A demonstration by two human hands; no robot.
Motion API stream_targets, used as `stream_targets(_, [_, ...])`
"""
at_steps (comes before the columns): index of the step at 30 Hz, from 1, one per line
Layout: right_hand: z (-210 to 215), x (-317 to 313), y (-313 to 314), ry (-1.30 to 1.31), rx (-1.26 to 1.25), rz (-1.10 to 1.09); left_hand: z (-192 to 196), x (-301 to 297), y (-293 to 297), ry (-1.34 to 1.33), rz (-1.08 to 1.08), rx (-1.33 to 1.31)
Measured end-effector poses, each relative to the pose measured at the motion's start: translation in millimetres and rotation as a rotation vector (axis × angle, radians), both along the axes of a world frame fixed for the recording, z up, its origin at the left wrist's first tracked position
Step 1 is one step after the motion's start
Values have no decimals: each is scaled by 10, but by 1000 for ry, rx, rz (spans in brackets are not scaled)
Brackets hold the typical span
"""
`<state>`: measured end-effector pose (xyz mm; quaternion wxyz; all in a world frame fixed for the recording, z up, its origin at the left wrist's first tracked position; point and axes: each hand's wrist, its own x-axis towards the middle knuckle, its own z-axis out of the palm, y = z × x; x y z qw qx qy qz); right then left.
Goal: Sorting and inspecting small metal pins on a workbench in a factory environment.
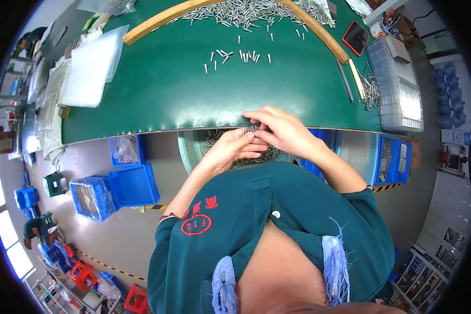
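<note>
Two hands gathering metal pins at the table edge

Both hands are meeting over a clear tray of small metal pins [214, 140] just below the green table [157, 99]. The left hand [230, 149] is pinching a bundle; the right hand [282, 130] is cupping it. Keeping the pins parallel looks wise.

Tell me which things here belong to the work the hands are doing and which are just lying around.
In use:
left hand and right hand, fingers together over the basin
basin of small metal pins at the table edge
loose pins on the green table

Lying about:
red phone
clear plastic trays
white sheets
blue crates on the floor
</note>
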<state>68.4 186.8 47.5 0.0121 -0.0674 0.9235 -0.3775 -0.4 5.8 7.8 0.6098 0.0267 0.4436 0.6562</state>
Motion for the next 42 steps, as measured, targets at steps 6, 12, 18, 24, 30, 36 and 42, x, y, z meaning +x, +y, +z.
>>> stream_targets(6, [57,5,-7,-70,-350,8,310,-56,-72,357,-108,-51])
stream_targets(12, [218,2,-31,-223,-673,-14,532,-78,-142,404,-144,-49])
stream_targets(18, [276,-11,-18,-283,-734,17,593,-127,-178,375,-207,-17])
stream_targets(24, [257,-19,-36,-281,-715,2,602,-136,-184,404,-179,-11])
stream_targets(30, [238,-27,-18,-284,-685,6,628,-144,-170,451,-179,-57])
stream_targets(36, [199,-44,-23,-333,-739,-35,616,-167,-167,477,-204,-66])
stream_targets(42, [84,-78,-32,-320,-824,-112,549,-175,-121,555,-183,-90])
